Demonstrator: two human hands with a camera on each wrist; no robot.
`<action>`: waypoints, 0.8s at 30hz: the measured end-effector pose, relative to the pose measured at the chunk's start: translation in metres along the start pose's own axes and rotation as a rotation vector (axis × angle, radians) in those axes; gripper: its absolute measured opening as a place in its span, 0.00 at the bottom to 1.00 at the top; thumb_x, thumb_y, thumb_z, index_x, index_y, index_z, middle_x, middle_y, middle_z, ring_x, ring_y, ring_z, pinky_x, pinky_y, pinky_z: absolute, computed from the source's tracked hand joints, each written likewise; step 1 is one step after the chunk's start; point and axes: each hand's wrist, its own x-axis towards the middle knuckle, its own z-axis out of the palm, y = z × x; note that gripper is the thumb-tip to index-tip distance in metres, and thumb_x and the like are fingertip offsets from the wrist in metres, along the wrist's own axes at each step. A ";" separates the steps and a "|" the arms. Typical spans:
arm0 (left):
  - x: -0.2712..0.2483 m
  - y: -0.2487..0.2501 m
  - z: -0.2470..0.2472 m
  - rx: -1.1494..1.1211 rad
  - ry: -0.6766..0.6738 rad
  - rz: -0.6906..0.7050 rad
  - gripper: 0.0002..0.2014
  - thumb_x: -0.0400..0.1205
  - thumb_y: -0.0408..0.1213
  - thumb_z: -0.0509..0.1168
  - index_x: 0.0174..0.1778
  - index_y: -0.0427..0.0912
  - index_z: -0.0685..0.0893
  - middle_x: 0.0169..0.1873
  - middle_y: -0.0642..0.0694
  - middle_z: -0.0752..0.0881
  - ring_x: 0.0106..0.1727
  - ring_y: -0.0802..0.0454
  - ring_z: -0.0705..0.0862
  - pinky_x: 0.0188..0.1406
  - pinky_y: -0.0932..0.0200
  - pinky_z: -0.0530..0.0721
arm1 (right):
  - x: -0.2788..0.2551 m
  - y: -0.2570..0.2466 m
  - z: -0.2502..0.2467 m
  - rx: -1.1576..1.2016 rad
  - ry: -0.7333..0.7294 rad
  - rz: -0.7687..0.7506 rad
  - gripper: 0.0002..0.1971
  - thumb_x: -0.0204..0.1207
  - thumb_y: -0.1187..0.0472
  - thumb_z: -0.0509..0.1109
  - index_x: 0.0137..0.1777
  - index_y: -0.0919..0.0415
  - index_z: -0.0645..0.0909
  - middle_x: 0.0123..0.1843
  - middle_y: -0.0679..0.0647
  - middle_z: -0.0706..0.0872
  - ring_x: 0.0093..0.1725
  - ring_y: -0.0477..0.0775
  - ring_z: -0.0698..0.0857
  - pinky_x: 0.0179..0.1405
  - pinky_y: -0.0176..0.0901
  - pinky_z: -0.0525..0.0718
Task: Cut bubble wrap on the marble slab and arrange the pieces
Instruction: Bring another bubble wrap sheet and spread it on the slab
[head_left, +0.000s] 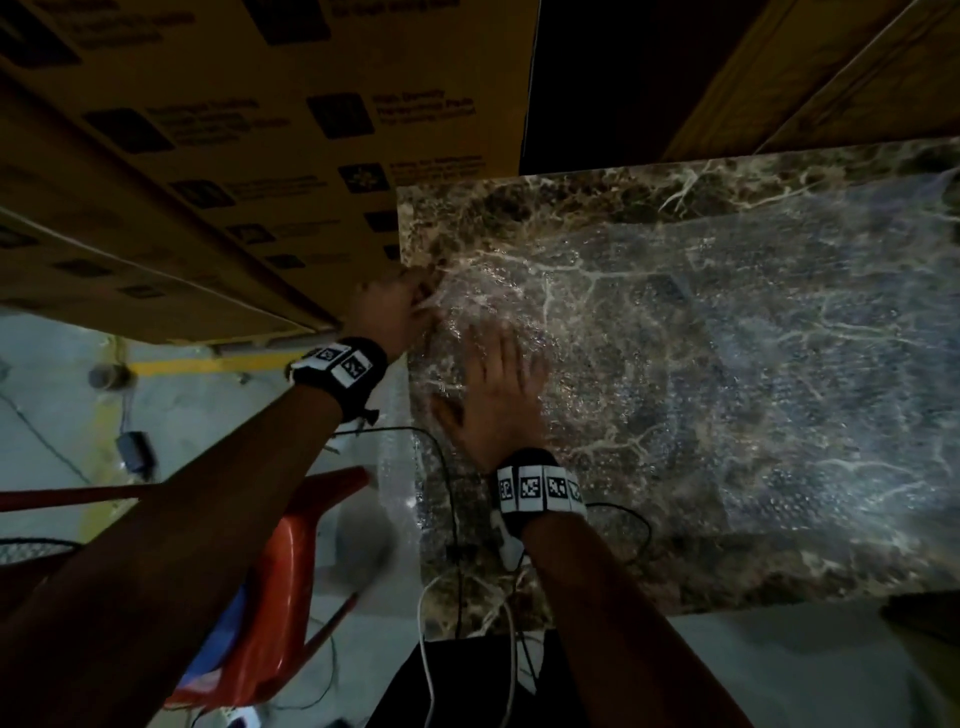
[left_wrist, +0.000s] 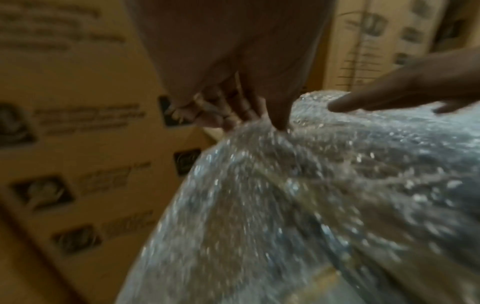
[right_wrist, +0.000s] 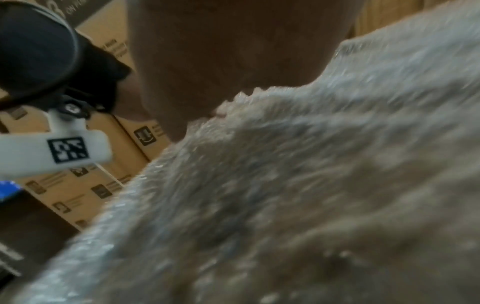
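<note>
A clear sheet of bubble wrap (head_left: 701, 332) lies spread over the dark veined marble slab (head_left: 571, 197). My left hand (head_left: 397, 306) is at the slab's far left corner, its curled fingers pinching the sheet's edge; in the left wrist view that hand (left_wrist: 233, 111) bunches the bubble wrap (left_wrist: 298, 195). My right hand (head_left: 493, 384) lies flat on the sheet with fingers spread, pressing it down; a right fingertip (left_wrist: 337, 107) shows on the wrap. The right wrist view is blurred, with bubble wrap (right_wrist: 311, 185) under the palm (right_wrist: 207, 61). No cutting tool is in view.
Printed cardboard boxes (head_left: 234, 130) stand close along the slab's left side. A red plastic chair (head_left: 291, 545) sits at the near left over a grey floor (head_left: 52, 395). Black and white cables (head_left: 452, 519) trail across the slab's near edge. More bubble wrap (head_left: 395, 467) hangs off the slab's left edge.
</note>
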 end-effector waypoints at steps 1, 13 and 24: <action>-0.004 0.000 -0.001 -0.055 0.026 0.004 0.16 0.83 0.52 0.72 0.59 0.45 0.84 0.48 0.42 0.89 0.49 0.39 0.88 0.43 0.54 0.77 | 0.001 -0.005 0.004 0.020 -0.017 0.004 0.45 0.83 0.29 0.54 0.91 0.54 0.47 0.92 0.57 0.46 0.91 0.64 0.44 0.78 0.88 0.51; 0.060 -0.023 -0.051 -0.484 -0.358 -0.129 0.05 0.85 0.34 0.71 0.45 0.43 0.82 0.36 0.54 0.80 0.37 0.61 0.78 0.49 0.55 0.75 | -0.001 -0.005 0.020 0.002 -0.040 0.063 0.48 0.79 0.23 0.52 0.92 0.49 0.44 0.93 0.50 0.42 0.91 0.56 0.38 0.75 0.92 0.43; 0.005 -0.054 -0.002 -0.438 0.036 -0.138 0.42 0.78 0.72 0.65 0.73 0.39 0.70 0.64 0.36 0.77 0.63 0.38 0.80 0.62 0.37 0.82 | 0.004 -0.016 0.011 0.007 -0.032 0.085 0.51 0.78 0.19 0.49 0.92 0.52 0.46 0.93 0.53 0.41 0.91 0.59 0.38 0.74 0.93 0.43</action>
